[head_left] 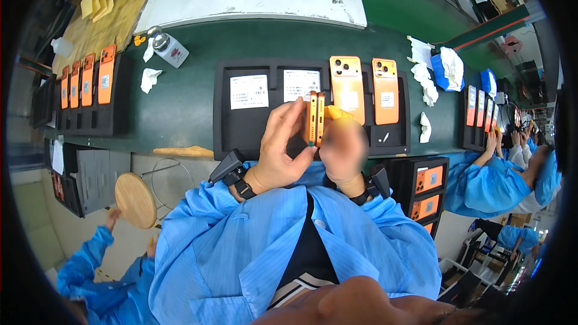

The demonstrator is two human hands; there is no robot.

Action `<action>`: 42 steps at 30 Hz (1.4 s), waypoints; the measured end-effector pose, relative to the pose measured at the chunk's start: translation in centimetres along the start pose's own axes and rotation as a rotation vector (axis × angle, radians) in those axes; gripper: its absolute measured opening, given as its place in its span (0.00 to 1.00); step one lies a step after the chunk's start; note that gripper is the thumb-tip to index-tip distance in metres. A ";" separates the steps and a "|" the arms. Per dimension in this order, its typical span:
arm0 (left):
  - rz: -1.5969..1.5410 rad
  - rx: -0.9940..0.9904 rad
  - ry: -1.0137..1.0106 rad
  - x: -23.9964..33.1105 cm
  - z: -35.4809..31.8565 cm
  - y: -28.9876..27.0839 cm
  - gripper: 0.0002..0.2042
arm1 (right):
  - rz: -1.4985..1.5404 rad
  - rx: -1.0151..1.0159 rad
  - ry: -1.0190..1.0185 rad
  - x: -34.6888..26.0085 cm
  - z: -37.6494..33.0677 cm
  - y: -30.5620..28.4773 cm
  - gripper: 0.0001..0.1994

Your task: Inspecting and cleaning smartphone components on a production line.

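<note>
Holding two orange phones edge-on, side by side, above the black foam tray.

Gripping the pair of slim orange phones with rounded metal edges [314,118] between both hands: left hand [278,150] closing thumb and fingers around the left side, right hand [343,147] pressing from the right, blurred, so exact finger placing hard to tell. Lifting them just over the black foam tray with moulded slots [241,129] on the dark green counter [180,102]. Judging by the tray, seeming about midway: two orange phones lying back-up with camera rings at the top [365,89] already resting in the right slots, two white paper labels [275,89] lying in the left slots, no phones there yet. Showing side buttons along the edges facing the camera, looking clean and undamaged.
</note>
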State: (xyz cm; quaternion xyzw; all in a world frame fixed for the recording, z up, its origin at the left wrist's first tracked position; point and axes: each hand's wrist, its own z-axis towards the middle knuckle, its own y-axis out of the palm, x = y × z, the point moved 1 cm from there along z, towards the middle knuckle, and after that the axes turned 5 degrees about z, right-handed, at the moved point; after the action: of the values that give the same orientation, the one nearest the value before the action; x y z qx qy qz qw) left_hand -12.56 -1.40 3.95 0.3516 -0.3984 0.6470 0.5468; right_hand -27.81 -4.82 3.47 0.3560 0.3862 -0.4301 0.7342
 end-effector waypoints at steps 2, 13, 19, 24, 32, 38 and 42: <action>0.006 0.003 -0.018 -0.1 0.5 -0.2 0.43 | 0.005 -0.002 0.058 -0.2 0.4 0.4 0.33; 0.101 -0.078 -0.047 -0.2 3.2 -1.6 0.47 | -0.253 0.003 -0.013 -0.9 1.9 -0.2 0.36; 0.175 -0.183 0.018 -0.1 4.4 -2.2 0.43 | -0.378 -0.061 -0.048 -1.8 2.0 -0.2 0.34; 0.004 -0.260 0.023 -0.2 3.9 -1.8 0.45 | -0.420 -0.091 -0.099 -2.3 1.1 -0.1 0.34; -0.039 -0.276 0.000 -0.4 3.6 -1.8 0.45 | -0.417 -0.112 -0.134 -2.2 0.9 -0.2 0.34; -0.041 -0.288 -0.020 -0.3 3.9 -1.9 0.44 | -0.334 -0.087 -0.069 -1.8 0.7 -0.5 0.35; -0.021 -0.309 -0.072 0.1 4.0 -1.9 0.44 | -0.164 0.022 0.065 -1.4 0.0 -0.1 0.36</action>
State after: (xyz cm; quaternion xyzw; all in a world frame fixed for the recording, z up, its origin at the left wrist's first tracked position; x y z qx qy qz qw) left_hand -10.59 -4.80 6.00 0.2902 -0.5089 0.5594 0.5864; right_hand -28.34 -4.31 4.70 0.3448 0.4331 -0.4814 0.6796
